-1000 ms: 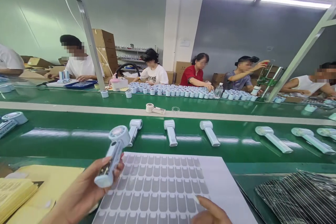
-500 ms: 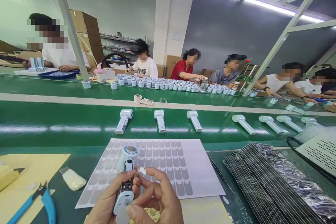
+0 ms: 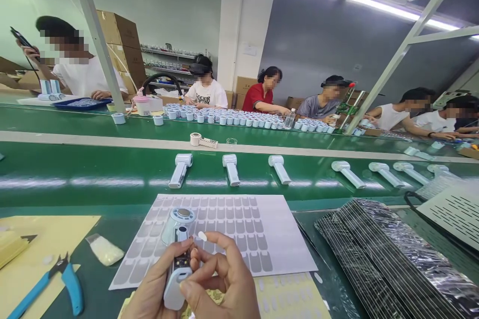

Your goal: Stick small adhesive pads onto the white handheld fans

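Note:
My left hand [image 3: 149,291] grips the handle of a small white handheld fan [image 3: 176,254], its round head pointing away from me. My right hand [image 3: 220,284] rests against the fan handle, thumb on its lower end, with a small pale sticker [image 3: 202,236] on a raised fingertip. Under both hands lies a white sticker sheet [image 3: 258,232] printed with rows of grey labels.
Several finished fans [image 3: 180,169] lie in a row on the green conveyor belt [image 3: 75,179]. Blue pliers [image 3: 62,284] and yellow paper [image 3: 45,232] sit at left, a stack of shiny plastic bags [image 3: 392,264] at right. Several people work along the far side behind rows of small cups [image 3: 239,120].
My head tilted down and turned right. The left hand brought the fan in close over the sheet. The right hand lifted a sticker off the sheet and joined the fan handle.

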The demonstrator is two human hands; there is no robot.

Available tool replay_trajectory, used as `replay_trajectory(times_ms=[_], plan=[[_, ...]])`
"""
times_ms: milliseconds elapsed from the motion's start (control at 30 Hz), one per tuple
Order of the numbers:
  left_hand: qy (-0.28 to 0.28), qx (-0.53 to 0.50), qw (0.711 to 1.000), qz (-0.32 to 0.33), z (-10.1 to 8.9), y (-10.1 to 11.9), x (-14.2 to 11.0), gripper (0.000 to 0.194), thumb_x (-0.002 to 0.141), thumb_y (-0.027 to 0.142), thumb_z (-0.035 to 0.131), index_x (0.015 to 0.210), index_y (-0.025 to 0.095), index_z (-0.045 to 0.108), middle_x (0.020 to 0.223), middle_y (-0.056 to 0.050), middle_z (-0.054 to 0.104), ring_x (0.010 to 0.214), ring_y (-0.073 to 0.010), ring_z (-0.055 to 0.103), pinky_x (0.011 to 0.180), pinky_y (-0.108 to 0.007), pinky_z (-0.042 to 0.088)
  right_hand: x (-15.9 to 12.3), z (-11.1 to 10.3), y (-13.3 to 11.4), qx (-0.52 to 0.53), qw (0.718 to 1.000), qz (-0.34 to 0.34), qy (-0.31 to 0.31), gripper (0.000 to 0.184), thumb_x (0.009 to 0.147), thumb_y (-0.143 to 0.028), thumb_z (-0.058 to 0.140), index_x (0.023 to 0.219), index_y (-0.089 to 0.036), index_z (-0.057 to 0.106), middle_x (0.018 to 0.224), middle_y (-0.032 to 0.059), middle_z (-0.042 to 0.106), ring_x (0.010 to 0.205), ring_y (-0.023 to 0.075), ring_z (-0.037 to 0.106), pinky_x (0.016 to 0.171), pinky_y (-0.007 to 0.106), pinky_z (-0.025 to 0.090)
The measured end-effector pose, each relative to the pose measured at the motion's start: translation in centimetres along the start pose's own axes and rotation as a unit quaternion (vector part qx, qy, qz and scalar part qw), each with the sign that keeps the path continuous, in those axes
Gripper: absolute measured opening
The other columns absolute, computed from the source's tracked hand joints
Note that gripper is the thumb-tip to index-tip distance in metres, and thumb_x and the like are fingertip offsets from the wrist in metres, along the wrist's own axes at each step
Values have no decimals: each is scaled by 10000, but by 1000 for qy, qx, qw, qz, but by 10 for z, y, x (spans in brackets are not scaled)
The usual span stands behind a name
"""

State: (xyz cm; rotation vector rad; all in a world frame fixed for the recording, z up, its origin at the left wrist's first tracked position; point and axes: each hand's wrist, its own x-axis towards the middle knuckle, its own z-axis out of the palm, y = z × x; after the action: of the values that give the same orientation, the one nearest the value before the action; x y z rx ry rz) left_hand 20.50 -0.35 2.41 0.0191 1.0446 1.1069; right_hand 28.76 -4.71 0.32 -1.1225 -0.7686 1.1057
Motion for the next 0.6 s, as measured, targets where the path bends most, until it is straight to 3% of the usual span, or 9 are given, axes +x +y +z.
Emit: replay_trajectory(times_ms=[200, 367, 600], plan=[[15, -19, 1000, -20, 1, 2, 1, 172, 886, -11, 528, 835, 113, 637, 743, -69, 630, 528, -160, 639, 472, -274, 583, 0, 0, -1, -13, 1000, 1, -7, 505, 546, -171, 689, 1048, -229, 684, 635, -42, 771, 1067, 279, 748, 879, 318, 601], [13, -16, 999, -28, -1, 2, 2, 151, 882, 1, 540, 837, 116, 628, 753, -76, 629, 552, -174, 649, 487, -288, 597, -1, 0, -3, 10, 1000, 17, -6, 512, 533, -162, 687, 1042, -220, 680, 666, -25, 788, 1031, 281, 759, 775, 297, 628], [0, -23, 999, -33, -5, 1, 7, 152, 885, 2, 535, 844, 138, 592, 740, -55, 601, 553, -162, 632, 502, -285, 599, 0, 1, -1, -7, 1000, 0, 2, 481, 557, -172, 714, 1034, -228, 679, 640, -23, 774, 1048, 290, 755, 773, 306, 641]])
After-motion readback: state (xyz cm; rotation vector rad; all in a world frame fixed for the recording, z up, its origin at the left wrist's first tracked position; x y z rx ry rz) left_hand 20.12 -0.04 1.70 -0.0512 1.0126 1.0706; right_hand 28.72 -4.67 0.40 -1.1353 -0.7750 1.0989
